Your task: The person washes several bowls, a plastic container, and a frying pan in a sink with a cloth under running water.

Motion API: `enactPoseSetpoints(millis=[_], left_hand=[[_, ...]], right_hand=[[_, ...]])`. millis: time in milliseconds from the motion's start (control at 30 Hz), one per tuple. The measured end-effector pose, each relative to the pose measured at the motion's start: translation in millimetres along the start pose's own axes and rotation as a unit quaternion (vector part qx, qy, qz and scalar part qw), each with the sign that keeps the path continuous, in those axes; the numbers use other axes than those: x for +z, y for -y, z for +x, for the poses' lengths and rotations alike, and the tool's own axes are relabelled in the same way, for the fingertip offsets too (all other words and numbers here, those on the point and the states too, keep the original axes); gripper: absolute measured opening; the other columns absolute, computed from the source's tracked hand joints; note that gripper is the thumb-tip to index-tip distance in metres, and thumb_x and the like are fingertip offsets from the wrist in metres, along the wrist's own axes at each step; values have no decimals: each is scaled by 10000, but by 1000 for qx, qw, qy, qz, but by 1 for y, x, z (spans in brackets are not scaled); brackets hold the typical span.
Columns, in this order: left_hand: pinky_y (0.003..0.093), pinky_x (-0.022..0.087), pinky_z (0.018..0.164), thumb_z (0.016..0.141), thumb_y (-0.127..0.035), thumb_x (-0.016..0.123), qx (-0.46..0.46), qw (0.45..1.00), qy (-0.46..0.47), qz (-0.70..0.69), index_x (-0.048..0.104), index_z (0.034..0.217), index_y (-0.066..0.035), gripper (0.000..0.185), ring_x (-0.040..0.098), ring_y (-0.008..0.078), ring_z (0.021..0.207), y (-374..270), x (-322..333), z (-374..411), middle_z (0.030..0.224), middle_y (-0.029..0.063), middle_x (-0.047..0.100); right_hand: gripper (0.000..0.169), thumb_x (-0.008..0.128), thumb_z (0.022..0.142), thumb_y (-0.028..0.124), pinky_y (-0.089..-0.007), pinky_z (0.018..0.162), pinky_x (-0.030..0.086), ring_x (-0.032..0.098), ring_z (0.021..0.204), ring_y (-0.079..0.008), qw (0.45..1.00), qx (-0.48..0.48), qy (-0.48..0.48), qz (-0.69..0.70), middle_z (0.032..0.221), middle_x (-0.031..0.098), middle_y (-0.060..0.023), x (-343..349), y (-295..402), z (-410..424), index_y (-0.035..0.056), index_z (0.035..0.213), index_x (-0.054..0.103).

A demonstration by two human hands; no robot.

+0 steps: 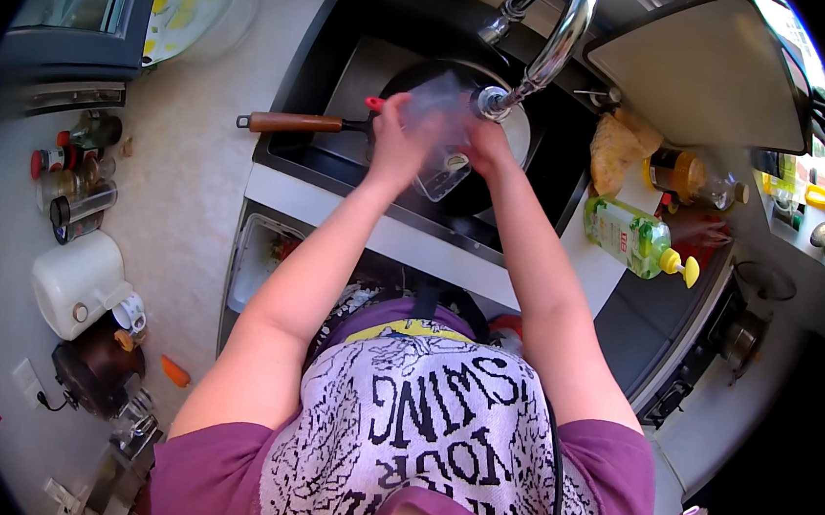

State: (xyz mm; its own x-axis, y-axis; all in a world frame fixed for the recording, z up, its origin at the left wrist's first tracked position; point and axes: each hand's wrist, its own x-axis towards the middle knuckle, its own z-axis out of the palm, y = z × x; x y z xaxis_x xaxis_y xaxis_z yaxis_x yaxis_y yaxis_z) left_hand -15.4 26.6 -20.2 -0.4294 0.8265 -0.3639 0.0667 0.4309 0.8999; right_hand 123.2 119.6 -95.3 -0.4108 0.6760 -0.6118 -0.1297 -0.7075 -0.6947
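Observation:
Over the sink (346, 90), both my hands hold a clear plastic container (443, 175), blurred at its upper part. My left hand (402, 142) grips its left side, fingers pointing up the picture. My right hand (487, 145) is on its right side, partly hidden under the faucet head (492, 103). Beneath my hands sits a dark pan (413, 77), its wooden handle (295, 124) jutting over the sink's left edge. A small red tip (374, 104) shows beside my left fingers; what it belongs to is hidden.
A green dish soap pump bottle (624, 235) stands right of the sink, near a tan cloth (616, 154) and jars (674, 170). A cutting board (708, 70) leans behind. Leftward are a patterned plate (191, 10), spice jars (74, 173), a white appliance (79, 283) and a carrot (174, 370).

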Motion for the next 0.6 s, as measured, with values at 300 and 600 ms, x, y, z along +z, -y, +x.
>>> enactPoseSetpoints(millis=[300, 600], left_hand=[[535, 419, 929, 838, -578, 525, -291, 853, 235, -363, 420, 1306, -118, 665, 429, 325, 1219, 5, -18, 52, 1305, 152, 453], [317, 474, 844, 754, -230, 750, 4, 984, 75, -160, 308, 1259, -115, 681, 512, 200, 1052, -12, -8, 37, 1185, 137, 451]], right_hand=[[457, 665, 793, 217, -286, 698, 494, 583, 847, -149, 993, -46, 111, -10, 1037, 637, -50, 7, 40, 32, 44, 1196, 537], [388, 455, 921, 385, -335, 715, 474, 571, 725, -215, 987, 25, -53, 150, 806, 609, -101, -1, -9, 106, 18, 931, 579]])
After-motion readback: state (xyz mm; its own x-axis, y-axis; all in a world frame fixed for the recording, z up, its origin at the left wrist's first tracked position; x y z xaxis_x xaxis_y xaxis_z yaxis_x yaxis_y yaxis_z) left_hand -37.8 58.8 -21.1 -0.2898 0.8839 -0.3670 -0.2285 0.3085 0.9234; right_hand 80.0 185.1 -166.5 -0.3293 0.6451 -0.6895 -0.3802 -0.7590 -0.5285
